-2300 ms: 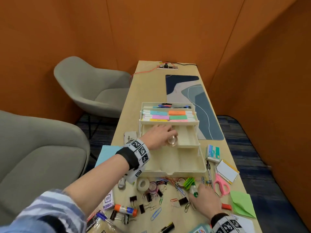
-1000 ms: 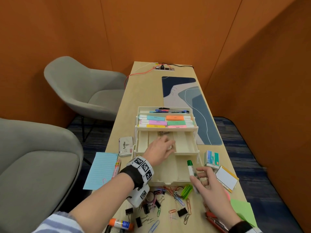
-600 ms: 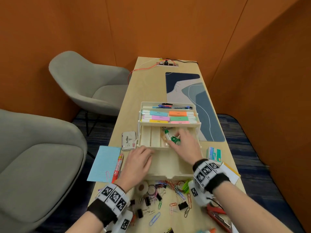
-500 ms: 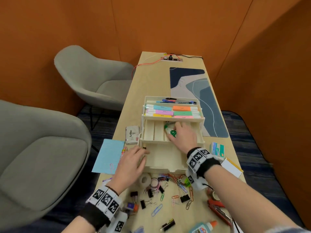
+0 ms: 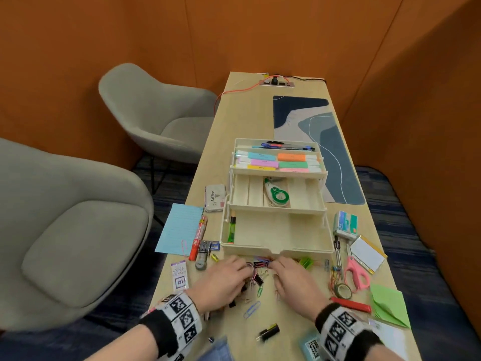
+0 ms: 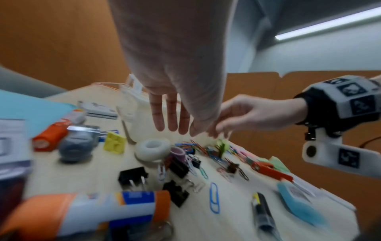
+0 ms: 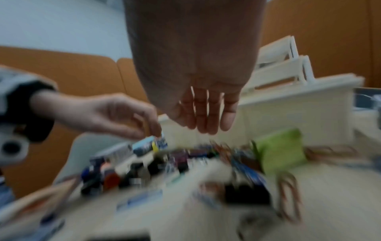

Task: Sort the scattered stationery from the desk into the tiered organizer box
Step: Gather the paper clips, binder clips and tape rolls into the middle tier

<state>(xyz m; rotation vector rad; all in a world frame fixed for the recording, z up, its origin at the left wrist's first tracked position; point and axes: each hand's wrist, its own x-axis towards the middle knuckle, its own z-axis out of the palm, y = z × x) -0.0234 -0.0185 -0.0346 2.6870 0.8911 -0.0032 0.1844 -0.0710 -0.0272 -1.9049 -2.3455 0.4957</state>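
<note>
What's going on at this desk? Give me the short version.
A person is sorting stationery into a cream tiered organizer box. Both hands, the left hand and the right hand, are open and reaching down at the pile of clips in front of the box, holding nothing. The top tier holds highlighters, the middle tier a correction tape. Pink scissors and more lie unsorted.

A tiered organizer box (image 5: 276,247) stands mid-desk (image 5: 242,121), correction tape (image 5: 277,195) in its middle tier, a pile of clips (image 5: 256,272) just before it, scissors (image 5: 355,273) to its right, a notepad (image 5: 179,231) to its left.
</note>
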